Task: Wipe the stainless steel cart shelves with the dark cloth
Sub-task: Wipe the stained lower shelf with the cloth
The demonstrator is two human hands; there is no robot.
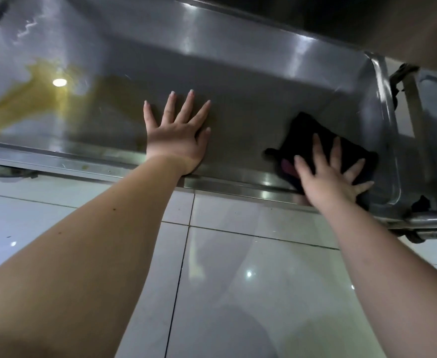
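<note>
Two bare hands lie flat on one shelf, both with the fingers straight and spread wide, neither curled round anything. The left hand [177, 136] presses its palm on bare metal around the middle of the shelf, its wrist crossing the near rim. The right hand [328, 177] presses down on a dark, almost black crumpled cloth [313, 133], which shows beyond and between the fingers. A small pinkish patch shows at the cloth's near left edge; what it is cannot be told.

The cloth lies on the right-hand part of the brushed stainless steel cart shelf [251, 99], close to the near right corner, its near edge reaching the raised front rim [83, 164] and its right edge just beside the shelf's rounded end wall. The two hands are well apart, with bare metal between them.

Towards the left end of the shelf a yellowish-brown wet smear [34, 102] spreads across the steel, well apart from the cloth, with a round bright reflection of a lamp [59, 82] within it. At the right end an upright steel cart post [416, 109] rises past the shelf corner. Below the front rim lies a glossy white tiled floor [238, 280] with dark grout lines, and both bare forearms reach across it to the shelf.
</note>
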